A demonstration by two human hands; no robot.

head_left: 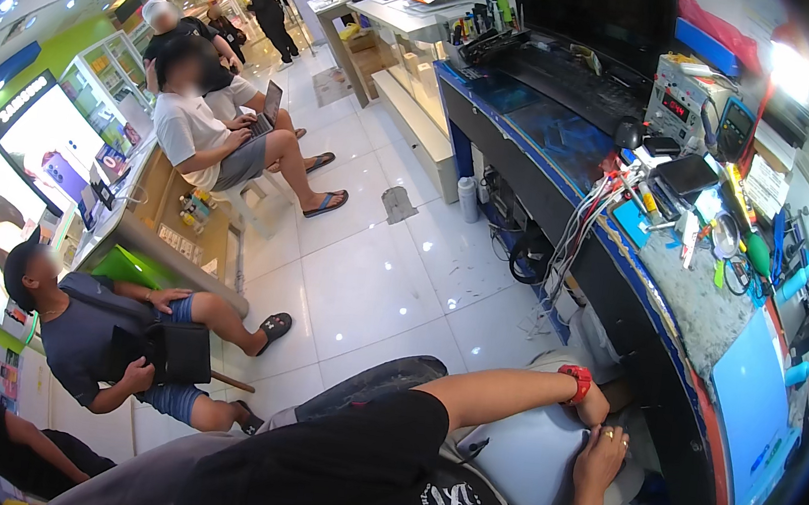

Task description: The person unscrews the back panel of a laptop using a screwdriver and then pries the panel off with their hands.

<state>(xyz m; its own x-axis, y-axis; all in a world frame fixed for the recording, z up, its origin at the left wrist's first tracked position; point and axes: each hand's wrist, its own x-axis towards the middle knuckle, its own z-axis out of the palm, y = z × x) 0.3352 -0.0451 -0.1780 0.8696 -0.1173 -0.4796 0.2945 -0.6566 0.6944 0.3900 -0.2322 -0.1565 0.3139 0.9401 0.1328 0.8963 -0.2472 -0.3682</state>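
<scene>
A pale grey-blue flat panel (526, 456) with rounded corners, like a closed laptop, lies across my lap. My left hand (593, 406), with a red watch on its wrist, is closed at the panel's far right edge. Close beside it, my right hand (602, 459), wearing a ring, has its bent fingers along the same edge. The fingertips of both hands nearly meet there, and some are hidden. A small dark mark or part (478, 447) shows near the panel's left edge.
At right stands a cluttered workbench (665, 282) with tools, cables, a power supply (681, 104) and a blue mat (752, 402). A dark monitor (591, 19) is behind. Seated people (205, 120) and a person holding a black bag (184, 352) are at left by display counters.
</scene>
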